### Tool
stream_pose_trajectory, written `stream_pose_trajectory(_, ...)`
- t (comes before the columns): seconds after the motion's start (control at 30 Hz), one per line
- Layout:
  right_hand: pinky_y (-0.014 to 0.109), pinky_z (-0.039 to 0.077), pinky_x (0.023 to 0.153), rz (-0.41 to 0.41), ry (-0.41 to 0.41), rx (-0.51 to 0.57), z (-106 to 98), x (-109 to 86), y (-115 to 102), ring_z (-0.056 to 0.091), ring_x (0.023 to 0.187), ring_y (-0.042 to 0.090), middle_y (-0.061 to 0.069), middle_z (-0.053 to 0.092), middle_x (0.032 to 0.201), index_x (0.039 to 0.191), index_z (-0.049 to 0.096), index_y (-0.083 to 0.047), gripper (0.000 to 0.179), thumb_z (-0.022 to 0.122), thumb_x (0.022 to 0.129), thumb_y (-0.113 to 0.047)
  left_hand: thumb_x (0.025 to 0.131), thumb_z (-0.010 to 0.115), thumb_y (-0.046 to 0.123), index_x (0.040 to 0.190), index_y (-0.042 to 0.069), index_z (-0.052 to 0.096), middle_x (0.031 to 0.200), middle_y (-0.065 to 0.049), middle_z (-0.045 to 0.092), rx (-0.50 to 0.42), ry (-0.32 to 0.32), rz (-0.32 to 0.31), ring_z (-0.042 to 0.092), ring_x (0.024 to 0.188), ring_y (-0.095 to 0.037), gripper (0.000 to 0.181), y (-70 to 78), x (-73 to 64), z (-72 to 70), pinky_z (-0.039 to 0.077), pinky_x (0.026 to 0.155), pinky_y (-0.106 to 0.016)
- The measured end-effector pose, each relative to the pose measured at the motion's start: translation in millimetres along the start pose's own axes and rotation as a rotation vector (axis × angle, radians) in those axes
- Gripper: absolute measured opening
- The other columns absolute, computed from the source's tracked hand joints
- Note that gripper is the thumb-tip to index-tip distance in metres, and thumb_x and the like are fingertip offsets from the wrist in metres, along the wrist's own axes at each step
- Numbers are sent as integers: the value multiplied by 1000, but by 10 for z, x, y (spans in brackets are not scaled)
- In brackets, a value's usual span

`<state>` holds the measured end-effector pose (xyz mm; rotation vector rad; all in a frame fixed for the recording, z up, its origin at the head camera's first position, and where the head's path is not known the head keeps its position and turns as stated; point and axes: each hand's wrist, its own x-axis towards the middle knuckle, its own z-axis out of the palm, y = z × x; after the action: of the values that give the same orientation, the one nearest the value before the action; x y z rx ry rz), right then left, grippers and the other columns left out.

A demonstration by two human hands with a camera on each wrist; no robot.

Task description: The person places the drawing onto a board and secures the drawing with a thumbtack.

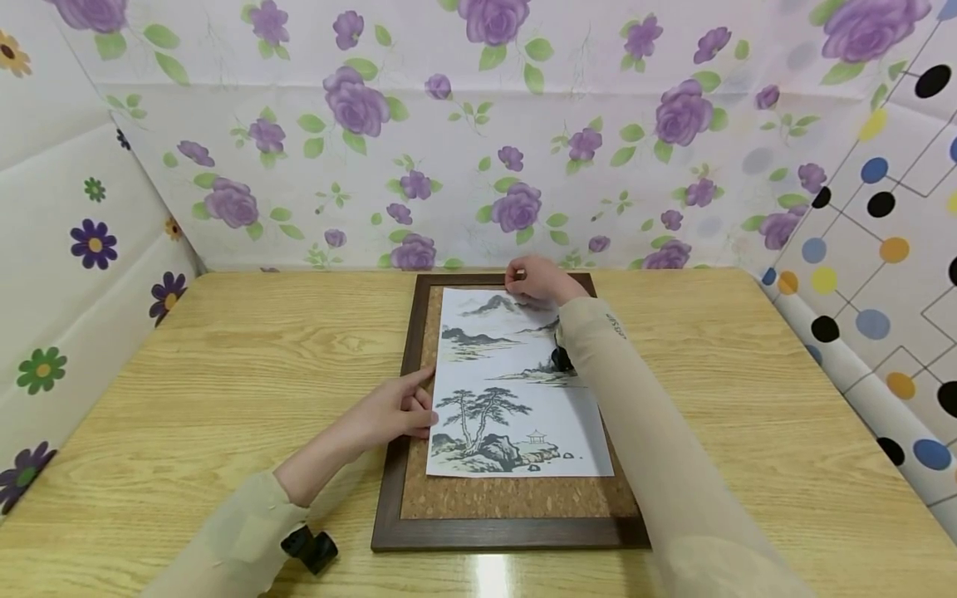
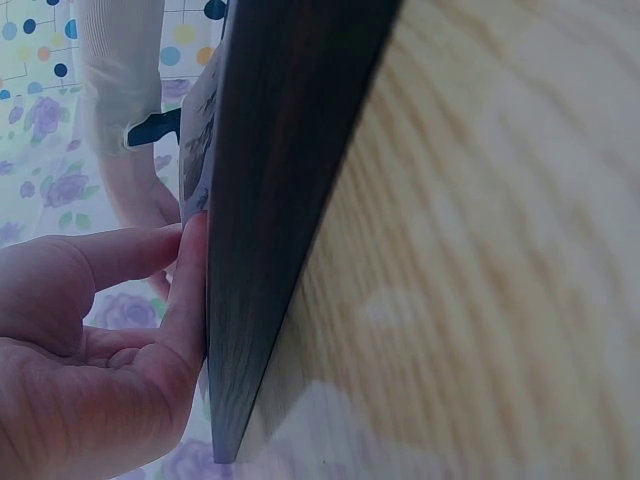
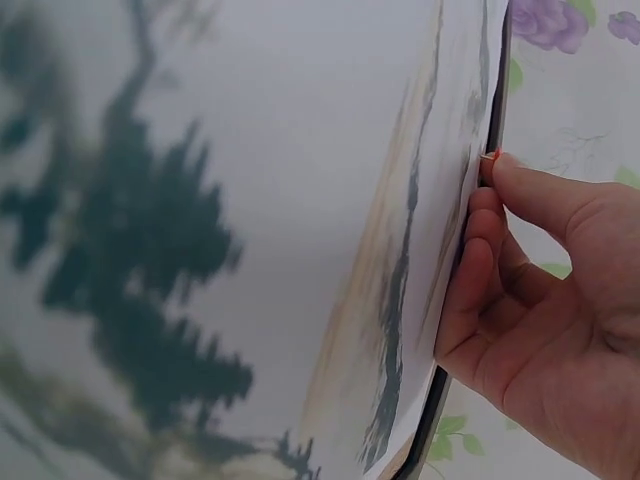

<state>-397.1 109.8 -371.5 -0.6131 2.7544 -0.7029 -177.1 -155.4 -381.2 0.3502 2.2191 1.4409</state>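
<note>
A white sheet with an ink landscape painting [image 1: 493, 374] lies on a brown-framed cork board [image 1: 516, 498]. My left hand [image 1: 392, 411] rests at the sheet's left edge. Its thumb and index finger are spread there, with the thumb tip over the paper; the left wrist view shows this hand [image 2: 110, 330] close beside the dark frame [image 2: 290, 130]. At the top edge of the sheet, my right hand [image 1: 542, 281] pinches a small red pushpin [image 3: 496, 155] between thumb and finger. The thumb mostly covers the pin, and the other fingers curl against the paper.
The board lies on a light wood-grain table [image 1: 284, 332], its far side near the back wall. A purple-flowered covering [image 1: 359, 166] hangs behind, and a dotted covering [image 1: 882, 307] stands on the right. Black wrist cameras [image 1: 310, 550] are strapped over both sleeves.
</note>
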Motion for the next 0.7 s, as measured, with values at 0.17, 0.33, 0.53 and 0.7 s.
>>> stream_pose_trajectory(0.17,33,45,80,-17,13,-25,8,0,-4,51,74,17,4,61,88,96,64,-10,11,58,100,-18,98,59,6,158,1,11,101,-13,58,4,-3,-3,65,84,-15,77,-3,0,2,62,82,-33)
stream_pose_trajectory(0.33,35,45,85,-49,8,-49,0,19,-27,51,75,18,3,59,82,93,63,-9,10,58,100,-15,98,59,6,159,1,11,102,-13,58,7,-2,-8,65,84,-15,77,-12,-2,-5,62,82,-33)
stream_pose_trajectory(0.53,36,45,85,-59,-5,-87,-6,43,-33,47,67,16,1,54,71,93,63,-9,11,57,100,-15,98,58,7,159,2,11,100,-11,57,5,-5,-14,64,84,-15,77,-4,0,-3,61,82,-32)
stream_pose_trajectory(0.7,36,46,84,-56,-14,-92,-21,45,-39,45,62,15,-1,50,65,93,64,-8,11,57,100,-13,98,58,6,159,1,11,99,-11,57,10,-4,-10,64,83,-15,77,10,9,4,62,82,-33)
